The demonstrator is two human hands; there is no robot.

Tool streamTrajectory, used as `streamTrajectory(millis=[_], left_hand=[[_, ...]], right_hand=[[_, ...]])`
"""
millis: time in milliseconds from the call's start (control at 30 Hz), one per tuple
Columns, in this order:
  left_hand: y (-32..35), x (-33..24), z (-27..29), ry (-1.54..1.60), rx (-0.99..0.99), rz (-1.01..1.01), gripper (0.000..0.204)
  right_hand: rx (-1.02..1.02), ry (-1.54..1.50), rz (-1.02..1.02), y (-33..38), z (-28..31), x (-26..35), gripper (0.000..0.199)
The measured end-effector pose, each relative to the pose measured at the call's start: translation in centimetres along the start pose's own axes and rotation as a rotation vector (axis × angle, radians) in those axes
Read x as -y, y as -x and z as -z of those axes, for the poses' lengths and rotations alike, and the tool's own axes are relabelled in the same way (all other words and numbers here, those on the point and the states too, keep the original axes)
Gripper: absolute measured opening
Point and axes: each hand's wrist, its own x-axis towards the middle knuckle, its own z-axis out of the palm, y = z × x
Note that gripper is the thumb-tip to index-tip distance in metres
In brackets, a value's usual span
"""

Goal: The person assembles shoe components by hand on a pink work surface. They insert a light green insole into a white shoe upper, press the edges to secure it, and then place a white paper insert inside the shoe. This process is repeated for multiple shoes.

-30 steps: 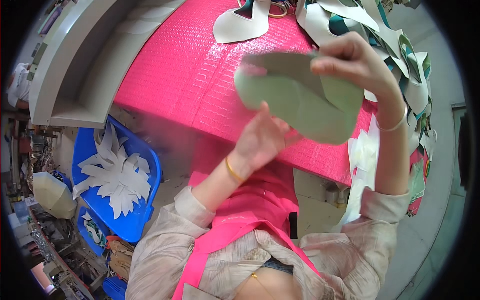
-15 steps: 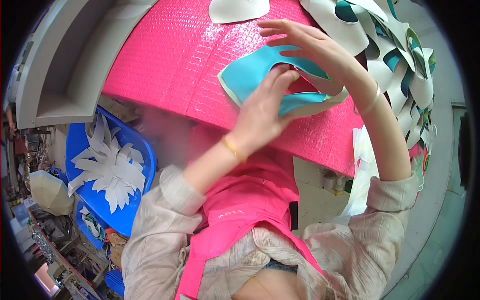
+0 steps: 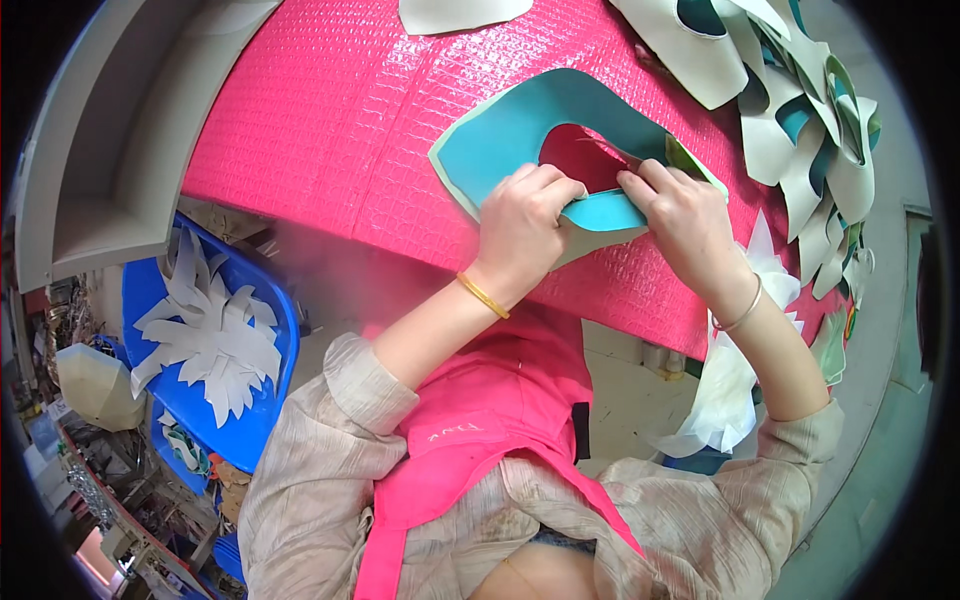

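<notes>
A curved teal cut-out piece with a pale green edge lies on the pink textured table. My left hand pinches its lower arm near the table's front edge. My right hand grips the same arm just to the right, thumb and fingers on the teal strip. Both wrists wear thin bangles. A pale backing flap shows under the piece between the two hands.
A stack of pale and teal cut-out pieces lies at the table's right end. Another pale piece is at the top edge. A blue bin with white cut scraps stands at lower left. A grey shelf is at left.
The piece was held up in the air pale side toward me, then turned over. It now lies teal side up on the table with both hands on its lower arm.
</notes>
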Motion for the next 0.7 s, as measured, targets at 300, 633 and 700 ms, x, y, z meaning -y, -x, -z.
streamTrajectory(millis=[300, 633, 700], left_hand=[[-6.4, -0.9, 3.8, -0.514, 0.020, -0.501, 0.007], [0.0, 2.7, 2.8, -0.761, 0.235, -1.015, 0.013], [1.8, 3.0, 1.9, -0.667, 0.182, -0.805, 0.016]], right_hand=[[-0.381, 0.051, -0.004, -1.3, -0.7, -2.7, 0.009], [-0.401, -0.169, -0.138, 2.6, -7.6, 4.0, 0.024], [-0.294, -0.178, -0.164, 3.2, -7.9, 4.7, 0.026]])
